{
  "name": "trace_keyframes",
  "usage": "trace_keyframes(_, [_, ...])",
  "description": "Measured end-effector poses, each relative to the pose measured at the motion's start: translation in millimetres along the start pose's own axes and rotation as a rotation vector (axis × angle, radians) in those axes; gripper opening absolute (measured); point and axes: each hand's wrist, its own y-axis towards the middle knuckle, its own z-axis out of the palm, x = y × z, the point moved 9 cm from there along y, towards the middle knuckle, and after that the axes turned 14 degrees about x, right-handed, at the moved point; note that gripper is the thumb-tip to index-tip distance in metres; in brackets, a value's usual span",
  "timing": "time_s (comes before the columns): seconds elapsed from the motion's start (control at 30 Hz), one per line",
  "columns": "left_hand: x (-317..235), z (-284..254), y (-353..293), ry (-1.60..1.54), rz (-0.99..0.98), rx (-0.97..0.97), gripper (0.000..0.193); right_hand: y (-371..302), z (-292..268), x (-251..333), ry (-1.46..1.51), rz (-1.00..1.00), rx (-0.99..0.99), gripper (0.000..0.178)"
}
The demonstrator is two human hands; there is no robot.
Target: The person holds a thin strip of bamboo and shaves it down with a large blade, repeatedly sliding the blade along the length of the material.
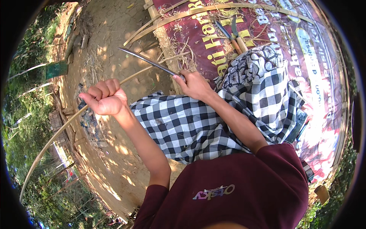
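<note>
My left hand [105, 98] is closed around a long, thin bamboo strip [63, 127], which bends down to the lower left and runs on to the upper right. In my right hand [194, 84] is a knife [146, 60], its narrow blade pointing to the upper left. The blade crosses the strip a little beyond my left hand; whether they touch I cannot tell. My right fingers cover most of the knife's handle. Below both hands, a black-and-white checked cloth [183, 120] covers my lap.
Two more knives, one with an orange-brown handle [235, 46] and one with a pale wooden handle [241, 45], lie on a red printed banner [206, 42]. Curly shavings [187, 47] and bamboo strips [183, 16] are scattered there. Bare earth [110, 152] lies to the left, with greenery beyond.
</note>
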Motion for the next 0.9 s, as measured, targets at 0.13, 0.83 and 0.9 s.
trace_keyframes(0.13, [5.8, 14.0, 8.6, -0.006, -0.008, 0.005, 0.057, 4.5, -14.4, -36.9, 0.003, 0.168, -0.073, 0.055])
trace_keyframes(0.83, [23.4, -48.1, 38.3, -0.07, -0.044, -0.175, 0.054, 7.1, -6.6, 8.0, -0.037, 0.048, 0.019, 0.05])
trace_keyframes(0.9, [26.0, -45.7, 41.0, -0.081, -0.033, -0.19, 0.054, 5.1, -10.7, 1.9, -0.06, 0.068, -0.01, 0.05])
